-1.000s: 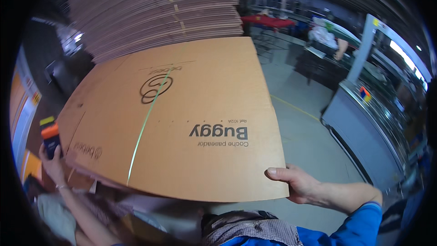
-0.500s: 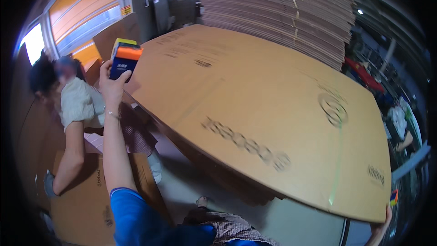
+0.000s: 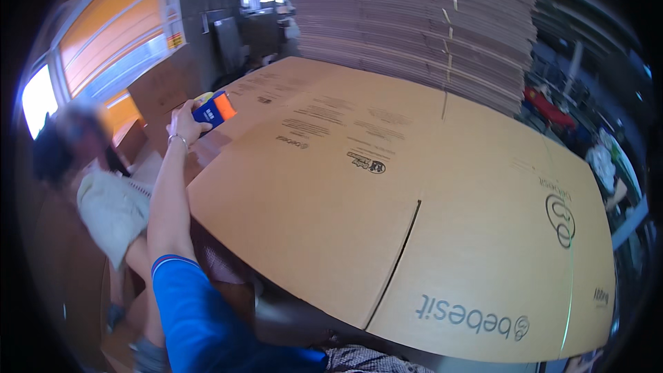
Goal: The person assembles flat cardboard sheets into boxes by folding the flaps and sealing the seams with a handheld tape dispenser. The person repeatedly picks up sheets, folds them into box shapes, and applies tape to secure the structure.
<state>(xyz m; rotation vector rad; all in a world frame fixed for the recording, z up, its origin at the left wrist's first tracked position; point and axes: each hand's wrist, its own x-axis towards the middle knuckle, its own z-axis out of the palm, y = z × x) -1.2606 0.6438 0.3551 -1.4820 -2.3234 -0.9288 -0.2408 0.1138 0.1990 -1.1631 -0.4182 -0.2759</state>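
A large flat sheet of brown cardboard (image 3: 311,186), printed in black and with a slot cut in its near side, lies in front of me. My left hand (image 3: 185,123) reaches out to its far left edge, with fingers and thumb closed around a small dark-blue box with an orange end (image 3: 214,112). Just a sliver of my right hand (image 3: 583,361) shows below the sheet's near right corner, and its fingers are too hidden and dim to read.
A tall stack of flat cardboard (image 3: 387,21) rises behind the sheet. Close on my left a person in a light top (image 3: 114,204) leans beside more cardboard. A red thing (image 3: 549,107) and a white bag (image 3: 602,169) lie at the far right.
The sheet now reaches nearer to me, and its slot has come into view. My left hand sits slightly lower and further right, its box tilted. The person at left has shifted.
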